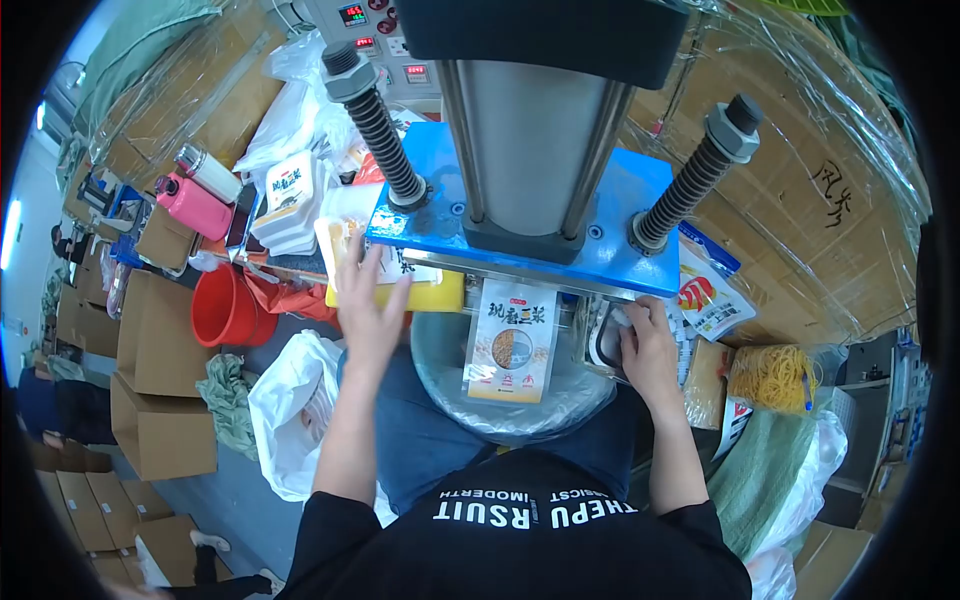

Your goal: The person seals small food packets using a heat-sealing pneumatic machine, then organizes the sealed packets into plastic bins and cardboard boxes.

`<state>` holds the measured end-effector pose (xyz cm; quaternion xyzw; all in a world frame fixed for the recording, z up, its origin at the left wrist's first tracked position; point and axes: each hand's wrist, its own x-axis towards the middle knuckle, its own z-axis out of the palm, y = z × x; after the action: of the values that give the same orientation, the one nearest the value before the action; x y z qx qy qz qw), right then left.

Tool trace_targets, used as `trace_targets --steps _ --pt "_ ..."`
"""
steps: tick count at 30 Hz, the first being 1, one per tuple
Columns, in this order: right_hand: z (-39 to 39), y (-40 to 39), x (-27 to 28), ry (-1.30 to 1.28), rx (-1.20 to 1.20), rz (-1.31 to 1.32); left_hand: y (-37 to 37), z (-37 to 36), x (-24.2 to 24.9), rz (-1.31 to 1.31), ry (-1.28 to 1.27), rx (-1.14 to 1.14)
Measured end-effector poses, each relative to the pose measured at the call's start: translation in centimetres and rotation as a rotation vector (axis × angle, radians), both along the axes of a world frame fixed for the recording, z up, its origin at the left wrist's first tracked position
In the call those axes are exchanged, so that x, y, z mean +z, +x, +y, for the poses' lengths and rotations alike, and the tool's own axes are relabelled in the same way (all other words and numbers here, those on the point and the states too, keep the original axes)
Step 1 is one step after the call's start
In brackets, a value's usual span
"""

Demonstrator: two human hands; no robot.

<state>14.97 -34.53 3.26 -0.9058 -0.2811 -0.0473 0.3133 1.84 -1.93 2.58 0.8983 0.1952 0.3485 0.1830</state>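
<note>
My left hand (370, 300) is spread over a white printed pouch (345, 245) that lies by a yellow block (435, 292), left of the press. My right hand (645, 345) is closed at the press's right front, its fingers curled at a clear plastic-covered piece (605, 335); what they hold is too small to tell. Between my hands, a printed pouch (512, 340) hangs out from under the blue press plate (640, 195), over a plastic-lined tub (440, 375).
Two spring-loaded posts and a large cylinder (530, 140) rise before me. At left are stacked pouches (285, 205), a pink bottle (192, 207), a red bucket (225, 310) and cartons (165, 420). Yellow bands (770, 378) lie right. Another person's legs show at far left.
</note>
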Motion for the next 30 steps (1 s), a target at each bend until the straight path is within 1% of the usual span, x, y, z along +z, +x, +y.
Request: trace_targets --steps 1,2,4,5,6,7,8,9,11,12,13,14,15,16,17,18,19,20,21,22,23,25,26,27,28,29,30 --pt "-0.2 -0.2 -0.1 0.0 -0.004 0.0 -0.7 1.1 0.6 0.042 0.039 -0.036" --pt "-0.3 -0.5 -0.1 0.021 0.021 0.023 -2.1 1.9 -2.4 0.181 0.012 -0.143" --pt "-0.2 -0.6 -0.4 0.047 0.044 0.049 -4.1 0.9 -3.3 0.236 0.238 -0.184" --pt "0.1 -0.6 -0.7 0.043 0.071 -0.015 -4.3 1.1 -3.3 0.132 0.132 -0.182" --pt "0.1 -0.8 -1.0 0.033 0.101 -0.072 -4.2 1.3 -3.0 0.14 0.131 -0.189" --pt "0.2 -1.0 -1.3 0.028 0.107 -0.065 -3.8 1.6 -2.5 0.168 0.074 -0.195" --pt "0.4 -0.7 -1.3 0.092 0.075 -0.051 -3.3 2.1 -1.9 0.188 0.019 -0.191" --pt "0.7 -0.4 -1.2 0.16 0.046 -0.041 -2.4 2.3 -1.3 0.102 0.016 -0.218" --pt "0.4 0.1 -1.2 0.195 0.047 -0.065 -1.3 2.6 -1.6 0.016 -0.072 -0.155" --pt "0.1 0.1 -1.3 0.297 -0.051 0.1 -1.1 2.2 -1.1 -0.04 0.0 -0.108" --pt "-0.5 0.1 -1.3 0.397 -0.159 0.264 -1.3 1.4 -0.3 -0.018 -0.041 -0.095" --pt "-1.4 0.1 -1.8 0.444 -0.121 0.33 -1.8 0.2 0.2 0.008 -0.085 -0.092" --pt "-1.5 -0.5 -1.3 0.455 -0.044 0.382 -2.3 -1.4 0.1 -0.021 -0.117 -0.131" --pt "-1.3 -1.3 -0.3 0.462 0.034 0.432 -2.6 -3.2 0.6 0.011 -0.155 -0.207" --pt "-0.7 -1.8 1.3 0.402 0.147 0.481 -2.9 -4.9 1.3 0.042 -0.193 -0.28" --pt "0.0 -2.1 2.8 0.347 0.264 0.43 -2.9 -6.3 1.6 0.106 -0.232 -0.314" --pt "0.8 -2.1 4.1 0.291 0.383 0.38 -2.7 -7.2 1.9 0.108 -0.241 -0.321" --pt "1.6 -1.9 5.2 0.286 0.378 0.382 -2.6 -7.8 2.1 0.148 -0.309 -0.398" --pt "2.4 -1.5 6.2 0.218 0.528 0.348 -2.5 -8.1 2.4 0.187 -0.373 -0.473" --pt "3.0 -1.5 6.7 0.15 0.677 0.31 -2.5 -8.0 2.6 0.282 -0.435 -0.531" --pt "3.3 -1.6 6.8 0.151 0.676 0.305 -2.5 -8.2 2.8 0.279 -0.431 -0.534" --pt "4.0 -1.8 6.3 0.207 0.655 0.318 -3.1 -8.6 2.8 0.477 -0.791 -0.553" --pt "4.2 -2.3 5.7 0.208 0.66 0.315 -3.6 -8.3 1.5 0.514 -0.923 -0.602" --pt "4.2 -3.1 4.9 0.29 0.569 0.415 -4.0 -8.7 1.1 0.512 -0.922 -0.597" --pt "4.2 -3.6 4.2 0.368 0.475 0.515 -4.1 -9.5 0.7 0.481 -1.213 -0.567" --pt "4.1 -3.8 3.6 0.367 0.478 0.519 -4.3 -10.1 0.3 0.441 -1.505 -0.528" --pt "4.0 -4.0 3.0 0.391 0.376 0.631 -4.1 -10.1 -0.4 0.392 -1.522 -0.559"
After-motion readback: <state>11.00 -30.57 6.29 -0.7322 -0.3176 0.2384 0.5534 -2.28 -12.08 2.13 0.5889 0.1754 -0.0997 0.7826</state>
